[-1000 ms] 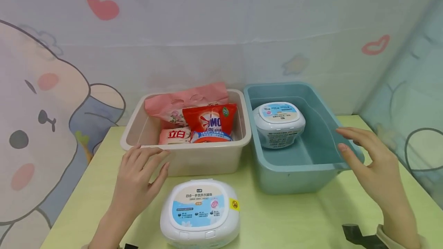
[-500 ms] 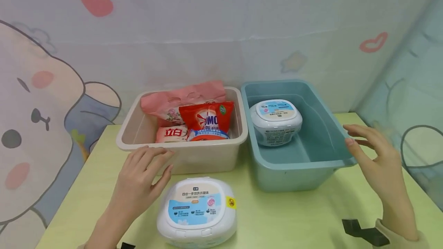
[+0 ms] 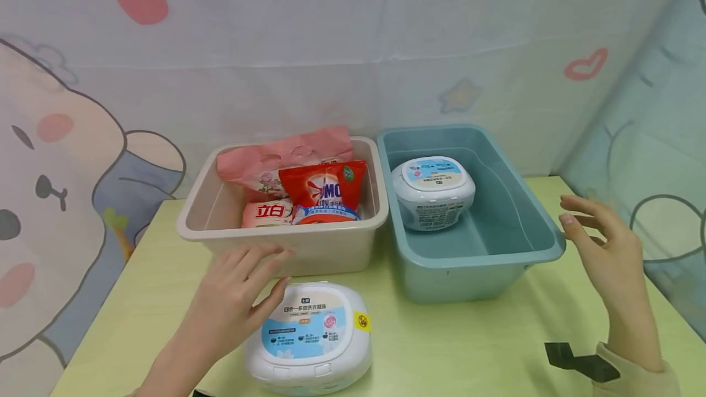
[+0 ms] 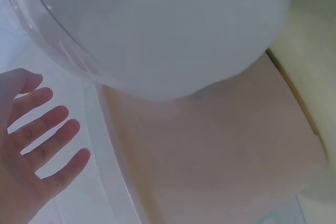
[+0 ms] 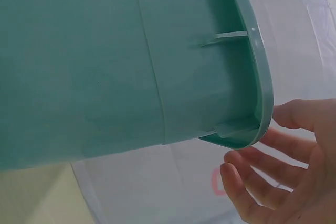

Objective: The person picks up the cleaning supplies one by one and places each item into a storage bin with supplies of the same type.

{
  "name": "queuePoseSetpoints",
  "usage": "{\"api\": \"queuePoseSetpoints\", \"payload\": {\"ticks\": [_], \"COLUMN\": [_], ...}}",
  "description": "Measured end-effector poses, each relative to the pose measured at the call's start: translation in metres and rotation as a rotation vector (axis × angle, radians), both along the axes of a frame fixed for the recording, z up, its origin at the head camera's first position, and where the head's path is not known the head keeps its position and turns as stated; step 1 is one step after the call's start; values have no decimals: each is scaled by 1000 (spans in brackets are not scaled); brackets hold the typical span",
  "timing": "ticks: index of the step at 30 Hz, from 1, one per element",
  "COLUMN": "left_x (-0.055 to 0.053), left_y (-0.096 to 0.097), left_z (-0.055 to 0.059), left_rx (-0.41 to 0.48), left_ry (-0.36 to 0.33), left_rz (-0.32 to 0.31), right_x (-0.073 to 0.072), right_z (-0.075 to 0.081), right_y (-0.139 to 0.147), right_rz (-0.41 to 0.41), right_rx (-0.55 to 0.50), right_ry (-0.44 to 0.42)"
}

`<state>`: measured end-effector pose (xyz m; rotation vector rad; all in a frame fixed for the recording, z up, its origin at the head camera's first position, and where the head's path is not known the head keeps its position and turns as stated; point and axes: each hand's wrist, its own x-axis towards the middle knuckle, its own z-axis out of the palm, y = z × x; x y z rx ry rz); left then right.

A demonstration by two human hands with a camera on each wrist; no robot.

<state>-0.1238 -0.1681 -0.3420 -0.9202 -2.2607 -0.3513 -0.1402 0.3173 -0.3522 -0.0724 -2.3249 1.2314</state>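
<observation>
A white plastic box of laundry capsules [image 3: 309, 339] with a blue and white label sits on the table in front. Above its upper left corner hovers my left hand [image 3: 234, 296], fingers loosely bent and holding nothing; in the left wrist view the spread fingers [image 4: 60, 124] are apart from the box [image 4: 157, 30]. My right hand [image 3: 609, 256] is just outside the right front corner of the blue-green bin [image 3: 480, 259], relaxed, thumb right at the rim in the right wrist view. Inside that bin stands a second capsule box [image 3: 434, 195].
Left of the blue-green bin stands a beige bin [image 3: 287, 241] with a red detergent bag [image 3: 325, 192], a pink bag [image 3: 287, 155] and a small pink and white pack [image 3: 268, 212]. A printed cloth [image 3: 276, 48] hangs behind the yellow-green table [image 3: 441, 348].
My left hand has shifted right and slightly down, over the corner of the front box. My right hand has moved off the blue-green bin's rim, to the right. The view has shifted a little.
</observation>
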Motion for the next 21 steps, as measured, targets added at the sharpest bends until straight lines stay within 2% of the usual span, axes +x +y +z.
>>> {"api": "queuePoseSetpoints", "payload": {"ticks": [5,7,9,11,14,17,21], "left_x": [7,10,12,14,17,20,21], "left_y": [1,2,4,6,7,9,10], "left_z": [2,3,5,6,6,4,1], "left_rx": [-37,-54,-66,-79,-93,-114,-142], "left_ry": [-146,-188,-206,-225,-270,-313,-325], "left_rz": [11,21,20,20,13,11,8], "right_x": [-2,-3,-4,-5,-6,-8,-9], "right_z": [-2,-4,-6,-8,-12,-13,-14], "right_y": [4,6,9,13,19,21,23], "right_rz": [35,70,140,230,355,417,455], "right_rx": [-30,-28,-65,-140,-317,-448,-505], "right_ry": [-32,-41,-51,-60,-86,-116,-156]}}
